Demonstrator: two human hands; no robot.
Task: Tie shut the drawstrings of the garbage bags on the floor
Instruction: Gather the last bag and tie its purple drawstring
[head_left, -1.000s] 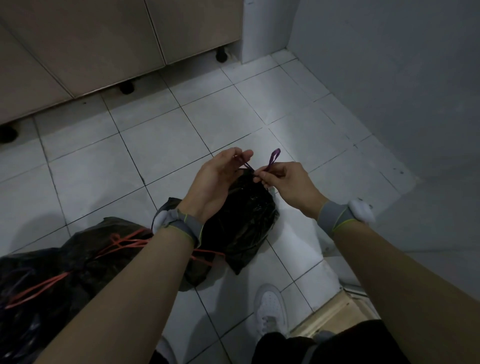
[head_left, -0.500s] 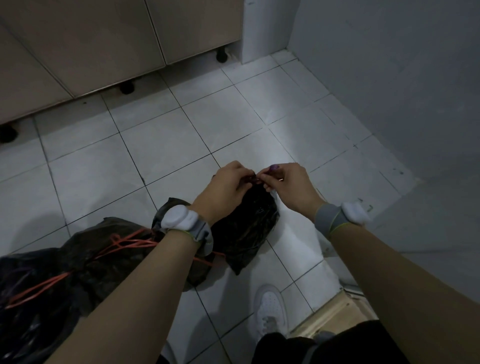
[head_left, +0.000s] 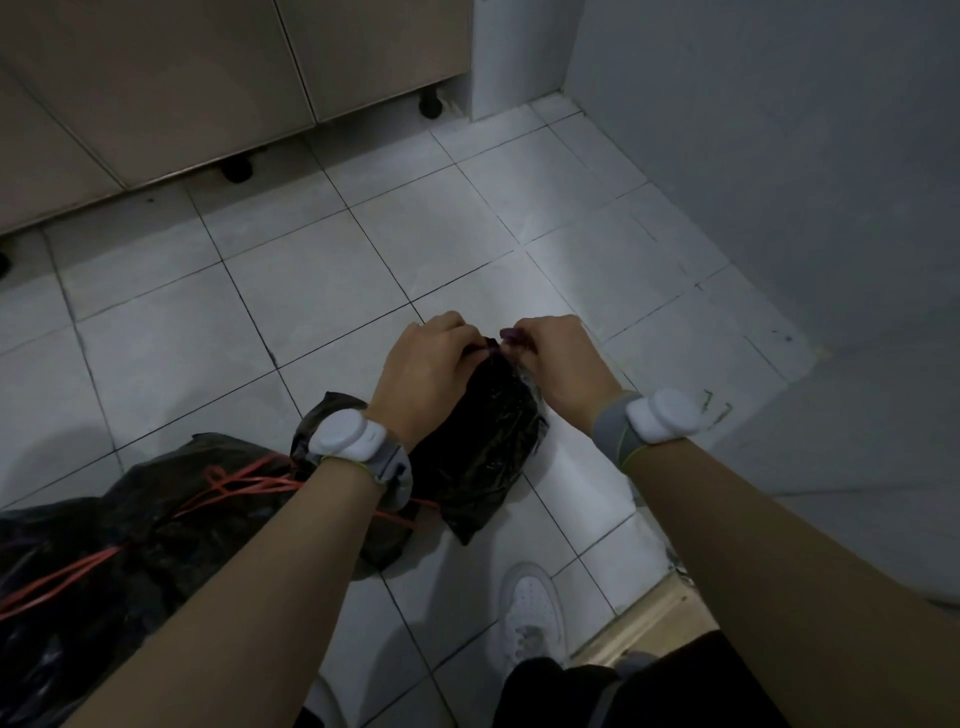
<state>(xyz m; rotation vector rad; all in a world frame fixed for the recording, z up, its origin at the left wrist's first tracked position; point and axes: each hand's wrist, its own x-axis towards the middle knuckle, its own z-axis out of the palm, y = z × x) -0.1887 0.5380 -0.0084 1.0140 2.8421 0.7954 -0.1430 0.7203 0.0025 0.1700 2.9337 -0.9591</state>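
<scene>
A small black garbage bag (head_left: 483, 447) stands on the tiled floor in the middle of the head view. Its purple drawstring (head_left: 506, 338) shows as a short piece at the bag's gathered top. My left hand (head_left: 423, 371) and my right hand (head_left: 553, 358) are both closed on that drawstring, pressed close together over the bag's mouth. A larger black garbage bag (head_left: 104, 545) with an orange drawstring (head_left: 234, 486) lies at the lower left, partly hidden by my left forearm.
Beige cabinet doors (head_left: 182, 88) on black feet line the far side. A grey wall (head_left: 779, 156) stands to the right. My white shoe (head_left: 530, 613) rests on the tiles below the small bag, beside a wooden threshold (head_left: 644, 618).
My hands have come together and dropped onto the small bag's top. The purple drawstring loop that stood up between my fingers has been pulled down almost out of sight.
</scene>
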